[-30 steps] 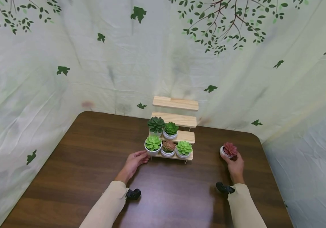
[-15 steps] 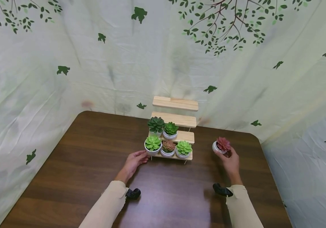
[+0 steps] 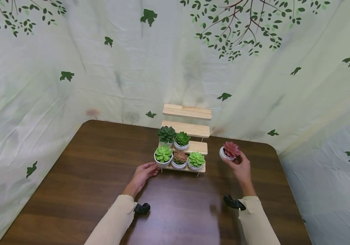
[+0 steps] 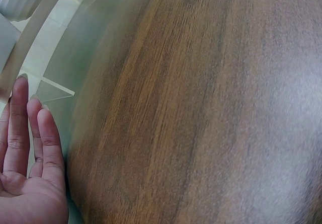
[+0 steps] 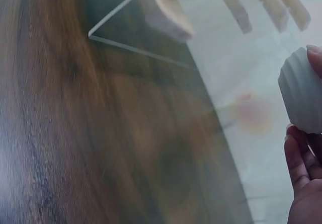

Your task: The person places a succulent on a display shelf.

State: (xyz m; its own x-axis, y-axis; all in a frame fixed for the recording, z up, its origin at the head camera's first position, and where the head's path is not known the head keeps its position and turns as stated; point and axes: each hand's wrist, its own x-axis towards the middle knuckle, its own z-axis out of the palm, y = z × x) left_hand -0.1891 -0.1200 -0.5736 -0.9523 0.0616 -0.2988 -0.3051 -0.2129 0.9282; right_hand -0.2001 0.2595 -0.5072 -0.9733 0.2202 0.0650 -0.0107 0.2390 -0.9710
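Note:
My right hand point(image 3: 242, 169) holds a red succulent point(image 3: 231, 149) by its white ribbed pot point(image 5: 301, 90), raised off the table to the right of a tiered wooden plant stand point(image 3: 200, 147). At the stand's lower left corner is my left hand point(image 3: 144, 174); its fairly straight fingers point(image 4: 50, 141) touch the bottom board's end, thumb out of sight in the left wrist view. On that board stand a light-green succulent point(image 3: 163, 154), a brownish one point(image 3: 180, 158) and another light-green one point(image 3: 196, 159). One tier up are a dark-green succulent point(image 3: 167, 134) and a mid-green one point(image 3: 182, 139).
The stand's two upper boards point(image 3: 186, 129) bear no pots, and the second tier has bare wood at its right end. Dark wooden table point(image 3: 80, 177) surrounds the stand. A pale leaf-printed cloth point(image 3: 126, 68) hangs behind and at both sides.
My right hand has carried the red succulent leftward and slightly up, closer to the stand. The left hand has stayed at the stand's corner, and the other plants have not moved.

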